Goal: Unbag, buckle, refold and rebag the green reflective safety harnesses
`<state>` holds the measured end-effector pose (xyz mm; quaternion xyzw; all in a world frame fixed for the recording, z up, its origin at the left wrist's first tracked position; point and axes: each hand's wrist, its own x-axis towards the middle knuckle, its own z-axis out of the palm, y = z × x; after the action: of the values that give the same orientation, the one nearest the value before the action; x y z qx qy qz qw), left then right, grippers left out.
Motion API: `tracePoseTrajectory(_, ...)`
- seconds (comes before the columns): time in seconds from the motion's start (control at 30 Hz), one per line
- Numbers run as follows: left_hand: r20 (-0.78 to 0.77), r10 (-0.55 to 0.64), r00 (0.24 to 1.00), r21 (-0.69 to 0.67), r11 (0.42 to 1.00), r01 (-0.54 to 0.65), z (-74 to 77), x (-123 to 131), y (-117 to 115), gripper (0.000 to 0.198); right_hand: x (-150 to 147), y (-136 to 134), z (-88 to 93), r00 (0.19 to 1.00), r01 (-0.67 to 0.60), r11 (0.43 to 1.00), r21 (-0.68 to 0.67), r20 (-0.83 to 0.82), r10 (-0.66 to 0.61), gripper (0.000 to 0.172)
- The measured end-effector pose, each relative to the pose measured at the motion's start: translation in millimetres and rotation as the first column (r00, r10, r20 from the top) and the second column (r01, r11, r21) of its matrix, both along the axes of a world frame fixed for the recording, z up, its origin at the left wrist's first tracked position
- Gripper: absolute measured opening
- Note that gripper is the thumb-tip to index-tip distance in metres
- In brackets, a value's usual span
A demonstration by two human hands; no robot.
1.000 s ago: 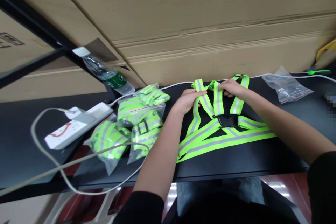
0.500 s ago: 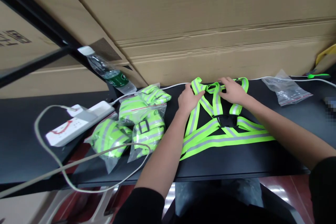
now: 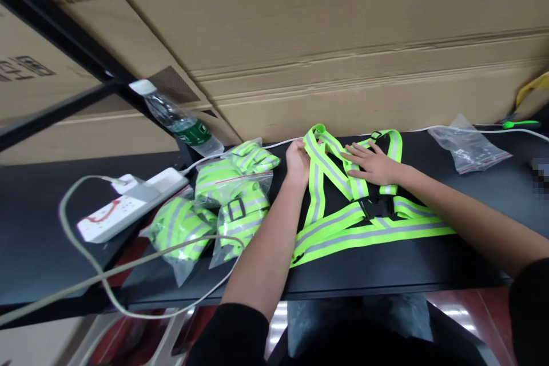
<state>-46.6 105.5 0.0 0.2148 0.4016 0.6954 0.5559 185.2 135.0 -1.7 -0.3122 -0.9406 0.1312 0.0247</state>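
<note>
A neon-green reflective harness vest (image 3: 338,237) with grey stripes lies spread on the black tabletop, its black buckle (image 3: 376,206) fastened near the middle. My left hand (image 3: 297,161) grips the upper left shoulder strap, fingers curled behind it and partly hidden by the webbing. Flat on the upper middle straps rests my right hand (image 3: 372,164), palm down with fingers spread. A small black strap adjuster (image 3: 376,135) shows just beyond that hand. To the left of my left forearm lie several bagged green vests (image 3: 244,214) in clear zip bags.
A white power strip (image 3: 132,206) with a plug and looping cable (image 3: 103,277) is at the left, near a leaning water bottle (image 3: 180,120). Large cardboard boxes (image 3: 343,23) stand behind the table. One clear zip bag (image 3: 469,146) lies at the right.
My left hand has moved slightly left and now curls behind the shoulder strap, which stands in a loop. My right hand has come down and flattened over the middle straps.
</note>
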Motion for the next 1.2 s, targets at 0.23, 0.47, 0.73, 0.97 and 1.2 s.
tracePoseTrajectory(0.23,0.183,-0.029,0.983,0.027,0.999,0.024,1.0,-13.0,2.8,0.016,-11.9,-6.6,7.9,0.985,0.116,0.990,0.086,0.121,-0.126,0.071)
tracePoseTrajectory(0.47,-0.214,-0.223,0.951,-0.221,0.959,0.175,2.4,-2.1,8.8,0.034,-18.2,-10.2,7.5,0.999,-0.002,0.987,0.158,0.054,-0.007,0.067)
tracePoseTrajectory(0.73,-0.352,-0.339,0.872,-0.253,0.932,0.260,7.3,7.5,-4.6,0.020,-19.0,-17.6,11.5,0.993,0.109,0.991,0.076,0.026,-0.111,0.088)
tracePoseTrajectory(0.97,-0.417,-0.267,0.869,-0.274,0.948,0.160,2.7,-6.3,-12.1,0.006,-16.3,-13.3,9.6,0.961,0.242,0.959,0.147,0.098,-0.257,0.067)
tracePoseTrajectory(1.2,-0.592,-0.085,0.801,-0.191,0.981,-0.038,-0.2,-4.2,-12.3,0.008,-10.0,-11.6,9.8,0.987,0.153,0.978,0.143,0.029,-0.158,0.067)
